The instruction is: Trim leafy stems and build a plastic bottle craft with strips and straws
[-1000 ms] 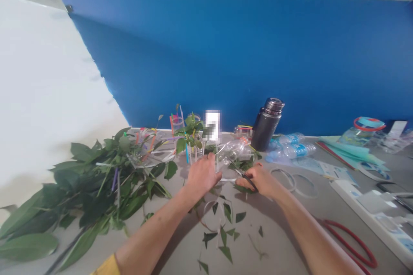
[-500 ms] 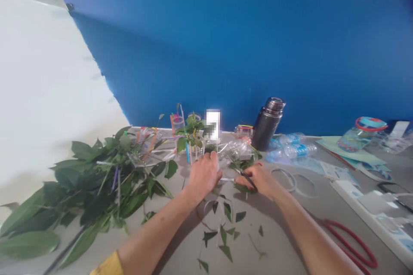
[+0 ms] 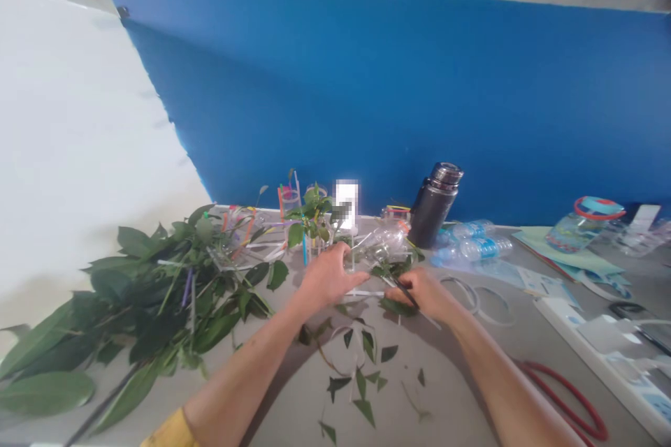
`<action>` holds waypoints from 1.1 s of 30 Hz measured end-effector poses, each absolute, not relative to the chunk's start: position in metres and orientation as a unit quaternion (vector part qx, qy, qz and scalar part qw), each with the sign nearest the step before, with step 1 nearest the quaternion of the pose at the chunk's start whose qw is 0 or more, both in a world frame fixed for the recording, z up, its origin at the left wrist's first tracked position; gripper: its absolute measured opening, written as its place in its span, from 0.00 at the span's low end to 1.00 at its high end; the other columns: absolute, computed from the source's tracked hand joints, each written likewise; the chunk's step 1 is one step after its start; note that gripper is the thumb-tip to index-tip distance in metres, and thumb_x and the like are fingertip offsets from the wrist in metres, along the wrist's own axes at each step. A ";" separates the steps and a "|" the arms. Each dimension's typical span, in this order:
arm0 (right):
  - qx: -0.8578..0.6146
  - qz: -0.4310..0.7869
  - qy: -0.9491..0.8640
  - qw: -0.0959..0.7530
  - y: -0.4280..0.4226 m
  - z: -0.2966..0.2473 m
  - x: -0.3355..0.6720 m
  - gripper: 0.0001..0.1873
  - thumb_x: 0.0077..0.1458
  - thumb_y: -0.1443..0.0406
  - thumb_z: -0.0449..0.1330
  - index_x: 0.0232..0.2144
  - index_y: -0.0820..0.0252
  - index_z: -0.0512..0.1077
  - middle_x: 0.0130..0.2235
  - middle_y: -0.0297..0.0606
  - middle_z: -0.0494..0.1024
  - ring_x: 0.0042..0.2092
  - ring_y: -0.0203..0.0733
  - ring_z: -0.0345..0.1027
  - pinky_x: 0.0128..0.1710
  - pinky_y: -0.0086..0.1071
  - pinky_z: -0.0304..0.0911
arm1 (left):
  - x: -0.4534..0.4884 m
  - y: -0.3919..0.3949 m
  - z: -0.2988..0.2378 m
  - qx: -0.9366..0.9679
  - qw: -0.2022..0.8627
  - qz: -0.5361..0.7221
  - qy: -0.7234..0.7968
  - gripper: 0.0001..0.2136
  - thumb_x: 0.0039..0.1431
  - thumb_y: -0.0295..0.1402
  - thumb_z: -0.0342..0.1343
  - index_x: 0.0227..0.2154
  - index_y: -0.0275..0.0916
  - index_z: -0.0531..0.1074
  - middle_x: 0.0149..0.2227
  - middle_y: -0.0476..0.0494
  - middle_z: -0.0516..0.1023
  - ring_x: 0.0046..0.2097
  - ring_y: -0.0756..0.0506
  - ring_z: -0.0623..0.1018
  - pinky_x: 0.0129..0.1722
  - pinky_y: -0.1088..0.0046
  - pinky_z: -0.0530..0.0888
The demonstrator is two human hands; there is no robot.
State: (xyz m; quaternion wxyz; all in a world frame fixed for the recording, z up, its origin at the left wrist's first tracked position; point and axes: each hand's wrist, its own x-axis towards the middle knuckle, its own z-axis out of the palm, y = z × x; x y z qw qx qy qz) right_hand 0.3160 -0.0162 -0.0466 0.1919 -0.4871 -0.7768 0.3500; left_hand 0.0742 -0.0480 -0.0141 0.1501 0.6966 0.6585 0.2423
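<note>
My left hand (image 3: 329, 275) is closed in a pinch on a thin clear plastic strip (image 3: 367, 292) just above the grey table (image 3: 461, 370). My right hand (image 3: 427, 293) grips a pair of dark-handled scissors (image 3: 401, 286), blades pointing toward the left hand and the strip. Just beyond both hands lies a clear plastic bottle (image 3: 378, 246) on its side among green leaves. Cut leaf pieces (image 3: 361, 380) lie scattered on the table below my hands.
A big pile of leafy branches (image 3: 141, 300) covers the left. Cups with coloured straws and sprigs (image 3: 307, 220) stand behind. A dark flask (image 3: 435, 204), water bottles (image 3: 474, 244), plastic rings (image 3: 474, 293), a red loop (image 3: 566, 394) and a white power strip (image 3: 602, 356) lie to the right.
Both hands have shifted slightly up and away toward the bottle; the left hand's fingers have stretched further right along the strip. The camera tilted a little.
</note>
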 end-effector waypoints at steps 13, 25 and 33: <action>-0.502 0.408 -0.741 0.178 -0.023 -0.034 0.314 0.25 0.46 0.50 0.66 0.15 0.58 0.60 0.19 0.29 0.59 0.24 0.33 0.49 0.24 0.31 0.44 | 0.080 -0.047 -0.020 0.693 0.170 0.237 0.659 0.26 0.55 0.45 0.64 0.53 0.37 0.73 0.42 0.40 0.84 0.44 0.39 0.82 0.42 0.67 0.73; -0.493 0.390 -0.757 0.180 -0.022 -0.038 0.315 0.27 0.49 0.50 0.64 0.14 0.57 0.57 0.19 0.28 0.56 0.24 0.33 0.48 0.24 0.31 0.43 | 0.089 -0.054 -0.015 0.698 0.083 0.186 0.686 0.24 0.60 0.46 0.62 0.52 0.35 0.72 0.44 0.35 0.83 0.47 0.35 0.82 0.46 0.64 0.74; -0.503 0.379 -0.753 0.191 -0.020 -0.042 0.314 0.26 0.47 0.48 0.65 0.15 0.58 0.61 0.18 0.29 0.59 0.24 0.34 0.50 0.23 0.31 0.44 | 0.085 -0.051 -0.014 0.702 0.090 0.182 0.682 0.25 0.59 0.46 0.62 0.54 0.37 0.72 0.45 0.36 0.84 0.48 0.37 0.83 0.47 0.66 0.75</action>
